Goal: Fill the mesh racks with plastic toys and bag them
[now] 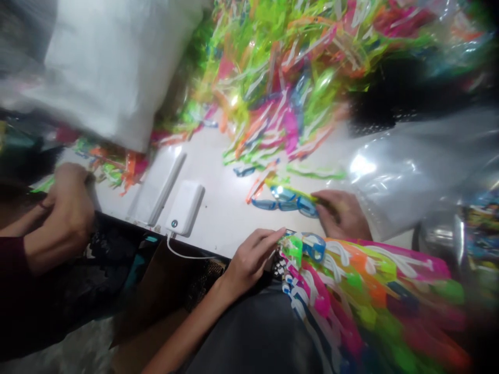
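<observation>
My left hand [251, 259] is closed at the table's front edge, its fingertips at the near end of a bundle of colourful pieces with white straps [351, 270] lying across my lap. Exactly what it pinches is too small to tell. My right hand [343, 213] is closed on blue and yellow goggle-like pieces [290, 200] just above the white table [222, 208]. Behind them spreads a large heap of neon green, orange and pink pieces [273, 93], blurred in places.
A white power bank [186, 208] with a cable lies left of centre beside a clear-wrapped flat item [159, 182]. A large white sack [117, 67] stands behind them. Another person's hands [70, 208] are at far left. Clear plastic bags [409, 176] lie at right.
</observation>
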{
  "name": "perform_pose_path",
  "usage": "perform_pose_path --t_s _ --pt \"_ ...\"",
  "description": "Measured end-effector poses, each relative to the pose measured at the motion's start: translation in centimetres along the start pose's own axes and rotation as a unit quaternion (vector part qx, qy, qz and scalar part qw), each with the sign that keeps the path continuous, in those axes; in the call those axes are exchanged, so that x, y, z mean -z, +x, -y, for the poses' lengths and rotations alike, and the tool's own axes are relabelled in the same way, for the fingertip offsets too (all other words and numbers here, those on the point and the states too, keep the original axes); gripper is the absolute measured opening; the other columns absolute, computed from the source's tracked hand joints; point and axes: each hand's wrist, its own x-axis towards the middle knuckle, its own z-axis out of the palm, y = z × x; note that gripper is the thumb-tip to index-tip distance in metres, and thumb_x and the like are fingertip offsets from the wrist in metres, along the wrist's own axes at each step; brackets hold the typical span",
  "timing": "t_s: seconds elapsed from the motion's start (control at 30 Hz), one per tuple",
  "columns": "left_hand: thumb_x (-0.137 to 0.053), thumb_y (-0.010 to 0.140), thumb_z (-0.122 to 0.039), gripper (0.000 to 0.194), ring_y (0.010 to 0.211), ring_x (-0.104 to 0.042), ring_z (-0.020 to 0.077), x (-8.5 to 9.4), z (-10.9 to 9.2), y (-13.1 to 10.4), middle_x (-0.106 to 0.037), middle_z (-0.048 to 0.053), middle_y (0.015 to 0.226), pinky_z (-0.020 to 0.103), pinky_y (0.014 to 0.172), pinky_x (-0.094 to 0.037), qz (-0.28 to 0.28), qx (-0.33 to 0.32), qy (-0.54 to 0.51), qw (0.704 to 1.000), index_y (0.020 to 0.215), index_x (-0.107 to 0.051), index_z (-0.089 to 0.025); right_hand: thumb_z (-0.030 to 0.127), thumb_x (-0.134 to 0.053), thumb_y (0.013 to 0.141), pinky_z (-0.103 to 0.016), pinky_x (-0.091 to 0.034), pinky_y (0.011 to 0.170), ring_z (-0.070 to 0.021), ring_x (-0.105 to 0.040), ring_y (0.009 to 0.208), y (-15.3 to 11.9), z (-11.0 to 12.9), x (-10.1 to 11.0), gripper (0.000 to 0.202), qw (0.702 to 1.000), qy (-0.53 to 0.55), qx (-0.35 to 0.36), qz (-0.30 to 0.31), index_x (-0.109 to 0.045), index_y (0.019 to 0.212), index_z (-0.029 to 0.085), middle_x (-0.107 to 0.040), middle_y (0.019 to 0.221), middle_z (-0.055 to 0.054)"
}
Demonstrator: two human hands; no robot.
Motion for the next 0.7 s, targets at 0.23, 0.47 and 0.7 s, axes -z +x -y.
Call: perform_pose_path --t_s 0.23,0.47,0.7 --pt "-0.063 0.102 -0.018 0.015 0.1 -0.073 0.0174 -0.3 -0.6 0.6 -0.076 0.008 0.105 0.029 0.089 -0.062 -0.088 0.026 -0.058 0.994 0.116 -0.07 -0.018 0.033 -0.059 0.101 -0.046 -0.054 0.095 -0.0291 -0.063 0.106 0.0 0.1 0.1 0.025 1.0 -0.006 -0.004 0.004 -0.071 0.12 0.022 -0.071 0.114 -0.009" --pt "-0.069 0.097 -0.01 0.018 0.105 -0.074 0.0177 0.4 -0.1 0.4 -0.077 0.01 0.109 0.032 0.094 -0.062 -0.049 0.024 -0.088 0.995 0.113 -0.073 -0.017 0.035 -0.057 0.102 -0.046 -0.054 0.094 -0.0294 -0.063 0.108 0.0 0.4 0.2 0.026 1.0 0.0 -0.012 0.005 -0.07 0.121 0.023 -0.071 0.116 -0.008" --pt "-0.065 0.099 -0.008 0.026 0.113 -0.072 0.0195 1.2 0.6 0.9 -0.078 0.012 0.115 0.036 0.1 -0.061 0.007 -0.022 -0.072 0.997 0.122 -0.071 -0.018 0.035 -0.056 0.102 -0.045 -0.054 0.094 -0.029 -0.062 0.108 0.0 0.6 0.4 0.026 1.0 -0.001 -0.024 0.018 -0.069 0.122 0.025 -0.07 0.116 -0.008"
